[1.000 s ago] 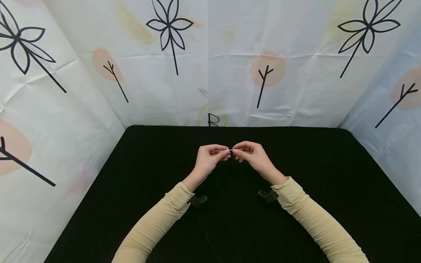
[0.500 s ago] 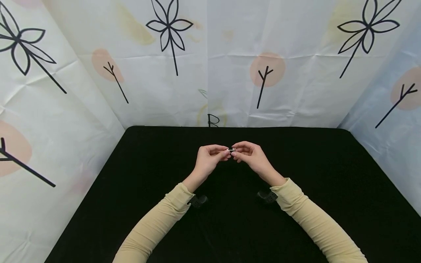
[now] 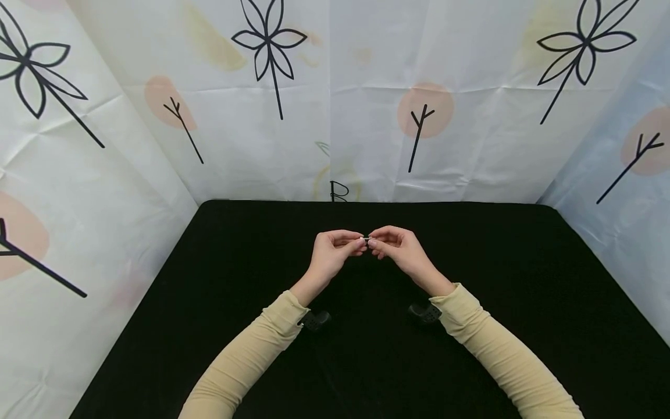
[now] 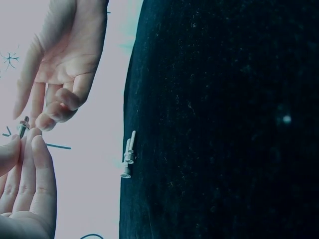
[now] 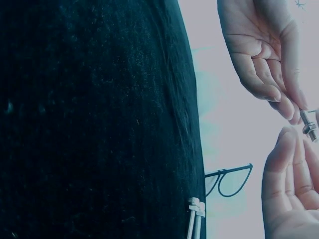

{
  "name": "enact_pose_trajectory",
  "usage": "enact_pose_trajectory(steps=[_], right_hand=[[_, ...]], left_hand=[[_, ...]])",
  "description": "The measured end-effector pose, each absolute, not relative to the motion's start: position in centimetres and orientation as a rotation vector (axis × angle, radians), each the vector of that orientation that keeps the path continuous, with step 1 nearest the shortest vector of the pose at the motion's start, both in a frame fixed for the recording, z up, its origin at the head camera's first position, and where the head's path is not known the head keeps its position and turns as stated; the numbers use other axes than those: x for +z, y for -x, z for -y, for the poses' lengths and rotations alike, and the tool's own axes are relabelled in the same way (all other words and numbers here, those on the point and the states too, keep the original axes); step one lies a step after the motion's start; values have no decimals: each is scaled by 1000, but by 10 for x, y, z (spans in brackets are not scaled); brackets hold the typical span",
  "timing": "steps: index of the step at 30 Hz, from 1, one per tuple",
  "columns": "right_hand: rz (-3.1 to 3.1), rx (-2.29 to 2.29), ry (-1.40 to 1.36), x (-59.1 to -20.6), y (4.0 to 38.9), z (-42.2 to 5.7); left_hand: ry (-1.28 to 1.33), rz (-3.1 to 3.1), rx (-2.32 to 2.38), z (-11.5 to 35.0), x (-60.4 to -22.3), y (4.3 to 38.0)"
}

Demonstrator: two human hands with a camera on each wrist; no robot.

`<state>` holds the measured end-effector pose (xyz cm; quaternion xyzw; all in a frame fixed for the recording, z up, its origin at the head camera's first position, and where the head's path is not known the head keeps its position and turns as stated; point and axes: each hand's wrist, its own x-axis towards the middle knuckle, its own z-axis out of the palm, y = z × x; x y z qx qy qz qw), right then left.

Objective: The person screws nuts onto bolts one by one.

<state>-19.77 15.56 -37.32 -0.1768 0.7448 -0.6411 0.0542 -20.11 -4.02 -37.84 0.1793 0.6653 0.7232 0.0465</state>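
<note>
A small metal bolt [image 5: 304,115] with a nut [image 5: 309,128] on its thread is held between the two hands, over the far middle of the table. My left hand [image 3: 331,251] pinches one end of the bolt between thumb and fingertips. From the other side, the thumb and index fingertip of my right hand [image 3: 404,250] close around the nut end. In the left wrist view the tip of the bolt shows between the right hand's thumb and index finger. Both hands are raised off the cloth, fingertips almost meeting.
A black cloth [image 3: 262,326] covers the table. Several more metal bolts [image 4: 129,155] show low beyond the hands in both wrist views. White printed curtains [image 3: 366,139] enclose the back and sides. Dark wrist cameras [image 3: 317,320] hang under the sleeves.
Half a second ago the right thumb and index finger were spread apart, showing the nut end; now they have come together around it again. The left hand keeps its hold and place.
</note>
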Motion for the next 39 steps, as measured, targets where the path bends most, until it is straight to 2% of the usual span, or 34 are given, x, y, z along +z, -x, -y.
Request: enact_pose_trajectory(steps=[6, 14, 18, 28, 34, 39], right_hand=[[-2277, -1980, 613, -377, 200, -156], [-2300, -1925, 519, -396, 212, -160], [-2272, -1979, 596, -398, 212, -161], [-2357, -1886, 552, -396, 214, -162], [-2278, -1974, 645, -393, 212, -162], [-2329, -1922, 621, -387, 209, -160]], left_hand=[[-520, -2019, 2216, 40, -378, 201], [-517, -2025, 2208, 40, -379, 200], [-515, -2011, 2225, 39, -379, 200], [-563, -2031, 2213, 39, -378, 200], [-529, -2028, 2213, 40, -376, 201], [-514, -2040, 2207, 40, -377, 200]])
